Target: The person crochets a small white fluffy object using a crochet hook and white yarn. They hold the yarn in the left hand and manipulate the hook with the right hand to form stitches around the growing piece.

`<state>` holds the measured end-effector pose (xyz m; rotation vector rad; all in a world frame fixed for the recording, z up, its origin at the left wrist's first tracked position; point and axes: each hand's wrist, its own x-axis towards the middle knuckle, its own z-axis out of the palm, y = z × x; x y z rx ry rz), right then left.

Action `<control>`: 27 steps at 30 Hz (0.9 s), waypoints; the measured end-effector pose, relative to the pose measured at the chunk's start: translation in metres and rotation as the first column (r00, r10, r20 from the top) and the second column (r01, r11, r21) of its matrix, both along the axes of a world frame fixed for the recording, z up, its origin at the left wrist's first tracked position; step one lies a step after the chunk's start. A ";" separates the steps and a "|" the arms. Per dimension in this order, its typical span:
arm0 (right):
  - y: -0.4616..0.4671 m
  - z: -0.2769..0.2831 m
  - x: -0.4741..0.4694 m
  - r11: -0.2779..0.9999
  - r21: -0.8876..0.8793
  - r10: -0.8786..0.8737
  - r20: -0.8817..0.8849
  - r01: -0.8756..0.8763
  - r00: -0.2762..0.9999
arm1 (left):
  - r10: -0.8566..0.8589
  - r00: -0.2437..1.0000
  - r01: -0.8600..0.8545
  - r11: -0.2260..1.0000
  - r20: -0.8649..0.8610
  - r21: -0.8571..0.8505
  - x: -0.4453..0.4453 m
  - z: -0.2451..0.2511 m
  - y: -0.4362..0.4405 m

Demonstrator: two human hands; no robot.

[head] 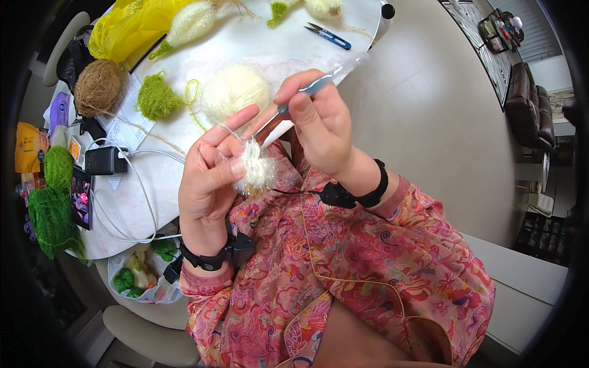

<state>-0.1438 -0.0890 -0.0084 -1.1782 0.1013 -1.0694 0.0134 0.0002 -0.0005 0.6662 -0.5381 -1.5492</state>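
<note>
My left hand (209, 177) pinches a small fuzzy white crochet piece (257, 170) with a brownish tip, and white yarn runs over its raised index finger. In my right hand (322, 124) is a crochet hook (308, 89) with a blue-grey handle, its metal shaft reaching the top of the piece. A ball of cream yarn (235, 92) lies on the marble-patterned table (158, 207) just beyond my hands. Blue thread snips (327, 36) rest farther off, near finished-looking cream pieces with green tips, one of them a plump crocheted shape (192, 22).
Left on the table are brown yarn (98, 87), light green yarn (158, 97), a yellow plastic bag (131, 30), a black charger (106, 161) with white cables, a phone (81, 198) and dark green yarn (53, 221). A plastic bag of crocheted pieces (145, 276) sits below the table edge.
</note>
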 end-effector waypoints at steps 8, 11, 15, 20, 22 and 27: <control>-0.005 0.007 -0.001 0.850 -0.488 -0.276 -0.089 0.200 0.957 | 0.173 0.951 -0.173 0.985 0.256 -0.023 -0.013 0.004 0.005; -0.009 0.006 -0.001 0.321 -0.909 -0.505 0.073 0.266 0.860 | 0.208 0.959 -0.189 0.976 0.194 -0.109 -0.019 0.003 0.006; -0.011 0.004 0.000 0.592 -0.765 -0.289 0.092 0.254 0.953 | 0.054 0.986 -0.050 0.998 0.161 -0.025 -0.007 0.002 0.008; -0.012 0.007 -0.005 0.980 0.170 0.105 -0.006 -0.102 0.994 | -0.045 0.992 0.048 0.999 0.119 -0.025 0.008 0.001 0.007; -0.012 0.010 -0.007 0.911 0.326 0.252 0.050 -0.254 0.966 | -0.030 0.988 0.030 1.000 0.152 -0.001 0.006 0.002 0.005; 0.002 0.014 -0.003 0.996 -0.089 -0.003 -0.234 -0.019 0.972 | 0.160 0.965 -0.153 0.987 0.206 -0.047 -0.012 0.002 0.002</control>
